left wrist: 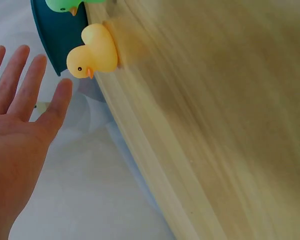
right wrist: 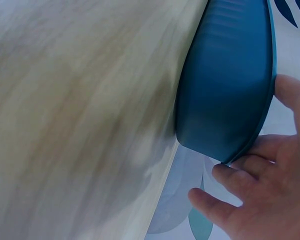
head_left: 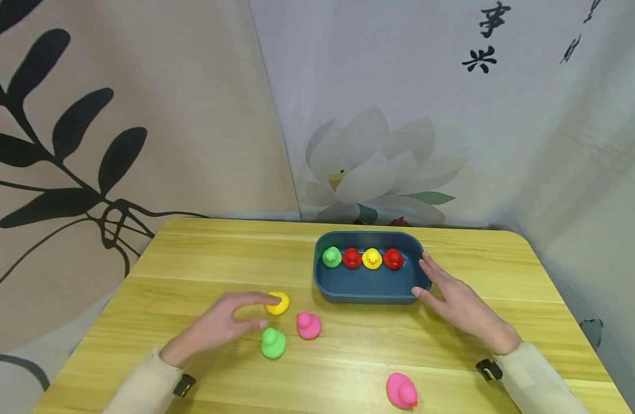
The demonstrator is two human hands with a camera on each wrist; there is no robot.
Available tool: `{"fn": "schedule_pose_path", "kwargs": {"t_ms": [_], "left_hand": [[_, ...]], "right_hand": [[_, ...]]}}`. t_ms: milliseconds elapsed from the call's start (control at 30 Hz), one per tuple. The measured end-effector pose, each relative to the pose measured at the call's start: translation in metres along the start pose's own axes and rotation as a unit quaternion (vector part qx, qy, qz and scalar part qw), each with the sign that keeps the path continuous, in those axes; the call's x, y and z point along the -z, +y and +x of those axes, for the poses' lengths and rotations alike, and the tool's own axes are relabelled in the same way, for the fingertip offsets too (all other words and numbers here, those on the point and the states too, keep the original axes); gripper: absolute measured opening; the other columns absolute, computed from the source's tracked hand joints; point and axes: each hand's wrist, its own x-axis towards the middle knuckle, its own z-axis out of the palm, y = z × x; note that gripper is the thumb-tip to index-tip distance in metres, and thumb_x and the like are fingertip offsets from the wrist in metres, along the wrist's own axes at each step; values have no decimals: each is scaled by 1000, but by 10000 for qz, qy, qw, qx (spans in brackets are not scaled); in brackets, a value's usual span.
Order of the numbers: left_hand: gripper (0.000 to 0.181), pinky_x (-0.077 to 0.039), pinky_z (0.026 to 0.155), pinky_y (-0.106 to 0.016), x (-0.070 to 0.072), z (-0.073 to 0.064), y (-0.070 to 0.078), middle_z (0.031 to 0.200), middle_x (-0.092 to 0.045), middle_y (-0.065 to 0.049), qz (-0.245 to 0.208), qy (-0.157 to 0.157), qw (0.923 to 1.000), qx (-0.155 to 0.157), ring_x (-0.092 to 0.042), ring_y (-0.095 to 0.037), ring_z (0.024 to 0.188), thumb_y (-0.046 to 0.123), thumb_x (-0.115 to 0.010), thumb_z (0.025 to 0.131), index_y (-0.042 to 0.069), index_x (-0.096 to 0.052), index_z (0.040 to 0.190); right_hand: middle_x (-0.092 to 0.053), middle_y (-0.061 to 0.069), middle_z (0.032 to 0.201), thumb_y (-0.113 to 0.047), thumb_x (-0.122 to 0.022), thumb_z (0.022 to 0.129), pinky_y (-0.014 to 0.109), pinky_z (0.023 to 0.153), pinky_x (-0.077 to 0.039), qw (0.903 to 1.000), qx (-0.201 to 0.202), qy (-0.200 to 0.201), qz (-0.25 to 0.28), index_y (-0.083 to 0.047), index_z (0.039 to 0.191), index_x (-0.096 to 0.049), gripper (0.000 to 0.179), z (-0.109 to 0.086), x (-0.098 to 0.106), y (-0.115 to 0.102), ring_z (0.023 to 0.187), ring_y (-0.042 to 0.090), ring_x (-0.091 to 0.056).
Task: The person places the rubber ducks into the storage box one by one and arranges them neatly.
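Observation:
My left hand (head_left: 219,323) hovers over the left part of the table with its fingers extended; its fingertips overlap a yellow rubber duck (head_left: 278,306) in the head view. In the left wrist view that duck (left wrist: 101,52) lies past the spread fingers, with nothing in the palm. Near the thumb is a green rubber duck (head_left: 273,346), and a pink one (head_left: 309,326) sits just right of it. My right hand (head_left: 459,306) rests against the right end of a dark blue box (head_left: 369,292), thumb and fingertips at its rim (right wrist: 268,112).
Inside the box stand a green duck (head_left: 331,259), two red ducks, one of them nearer the right (head_left: 393,260), and a yellow duck (head_left: 372,260) in a row. Another pink duck (head_left: 400,390) lies near the front of the wooden table (head_left: 219,253). Printed cloth (head_left: 203,103) hangs behind.

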Motion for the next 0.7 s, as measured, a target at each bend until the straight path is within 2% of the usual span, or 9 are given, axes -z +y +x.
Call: {"fn": "schedule_pose_path", "kwargs": {"t_ms": [133,333,567,700], "left_hand": [[42,-45,110,-58,-3,-6,-1,139,-64,11,-50,-127,9999,21,-58,-23,132,25,-76,96,21,-68,137],[42,-42,110,-61,-7,-12,-6,139,-64,12,-204,-551,9983,-36,-57,-25,133,29,-72,98,17,-67,138],[41,-47,110,-47,-11,-15,-13,142,-64,0,-316,-1086,9931,-310,-58,-23,132,24,-69,100,13,-65,140],[39,-47,111,-43,-12,-16,-16,142,-64,-1,-351,-1173,9916,-424,-58,-25,133,20,-67,101,13,-66,139]], "right_hand": [[-17,19,171,-49,-54,106,65,115,-34,10000,11,4,-8,0,162,-28,79,0,0,0,148,48,-33],[-17,19,171,-52,-53,106,64,115,-34,10000,19,12,-20,0,162,-28,80,0,0,1,148,48,-33],[-17,19,171,-54,-52,106,64,114,-35,10000,37,31,-33,0,162,-28,81,1,0,1,148,48,-33],[-17,19,171,-55,-52,106,64,114,-35,10000,40,45,-36,0,162,-29,82,0,0,1,148,48,-33]]}}
